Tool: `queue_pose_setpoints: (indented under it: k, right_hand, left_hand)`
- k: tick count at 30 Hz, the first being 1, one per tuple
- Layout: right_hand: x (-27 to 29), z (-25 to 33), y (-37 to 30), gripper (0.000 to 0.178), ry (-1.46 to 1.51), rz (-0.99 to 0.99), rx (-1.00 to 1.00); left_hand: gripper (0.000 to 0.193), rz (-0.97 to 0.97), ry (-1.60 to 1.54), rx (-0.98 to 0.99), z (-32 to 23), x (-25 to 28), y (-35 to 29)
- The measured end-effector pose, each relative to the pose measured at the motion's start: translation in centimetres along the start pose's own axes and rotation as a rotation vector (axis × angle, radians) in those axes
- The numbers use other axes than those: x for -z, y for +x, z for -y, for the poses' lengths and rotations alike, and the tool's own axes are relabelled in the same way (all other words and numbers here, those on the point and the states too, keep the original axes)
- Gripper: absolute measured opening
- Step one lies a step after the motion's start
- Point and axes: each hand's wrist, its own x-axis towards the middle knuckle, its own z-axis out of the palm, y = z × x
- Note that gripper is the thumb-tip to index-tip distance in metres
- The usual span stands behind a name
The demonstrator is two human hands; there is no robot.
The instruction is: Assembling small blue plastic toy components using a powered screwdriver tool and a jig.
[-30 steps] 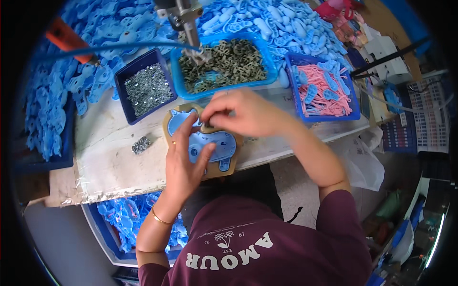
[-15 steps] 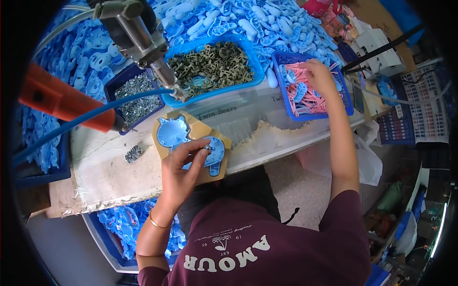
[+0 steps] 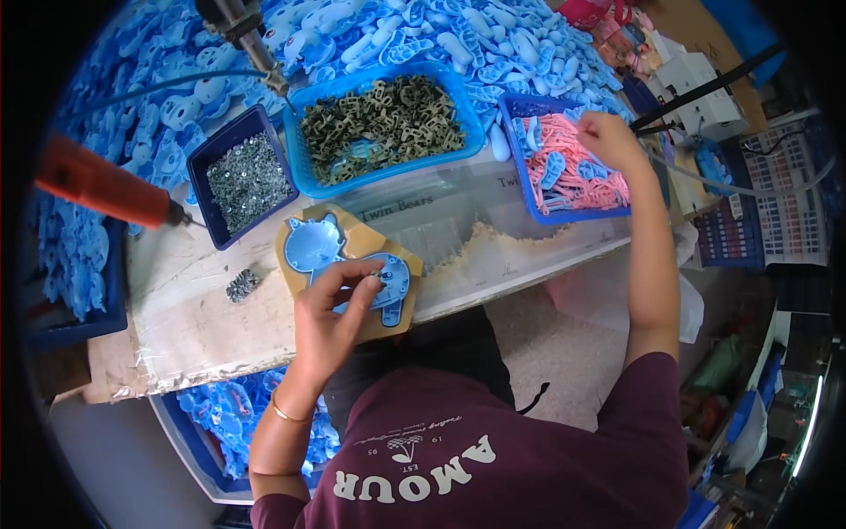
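A blue plastic shell [image 3: 313, 242] in two rounded pieces lies on a tan jig [image 3: 357, 236] at the bench's front edge. My left hand [image 3: 330, 317] rests on the shell's right piece, thumb and fingertips pinched down on it near a small dark spot. My right hand [image 3: 608, 137] reaches far right into a blue basket [image 3: 529, 189] of pink and blue flat parts. Its fingers are curled among the pink pieces, and what they grip is hidden.
A blue basket of olive parts [image 3: 379, 123] and a dark bin of screws [image 3: 245, 176] stand behind the jig. Loose screws [image 3: 240, 284] lie left of it. An orange-handled driver [image 3: 97, 185] and a metal tool [image 3: 242, 26] hang above. Blue parts [image 3: 441, 35] are heaped behind.
My right hand left the jig and moved right into the pink-parts basket, where it stays. My left hand kept its hold on the blue shell. The hanging tools shifted in view.
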Motion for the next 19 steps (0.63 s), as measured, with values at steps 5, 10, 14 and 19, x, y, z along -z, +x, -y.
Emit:
queue_pose_setpoints:
  k: [5, 10, 14, 19]
  right_hand:
    - [1.8, 5.5, -2.4, 0.014, 0.640, 0.043, -0.068]
    - [0.3, 15.6, -3.9, 0.007, 1.026, 0.203, 0.048]
    - [-1.7, 21.6, -5.3, 0.009, 1.293, 0.428, 0.081]
    - [-4.8, 26.4, -7.0, 0.010, 1.446, 0.575, 0.159]
  left_hand:
    - [0.023, -0.102, -0.302, 0.034, 0.4, 0.0, 0.3]
    - [0.024, -0.033, -0.385, 0.121, 0.6, 0.7, 0.5]
    - [0.020, -0.060, -0.428, 0.121, 0.6, 0.7, 0.5]
    - [0.020, -0.080, -0.408, 0.201, 0.9, 1.8, 0.2]
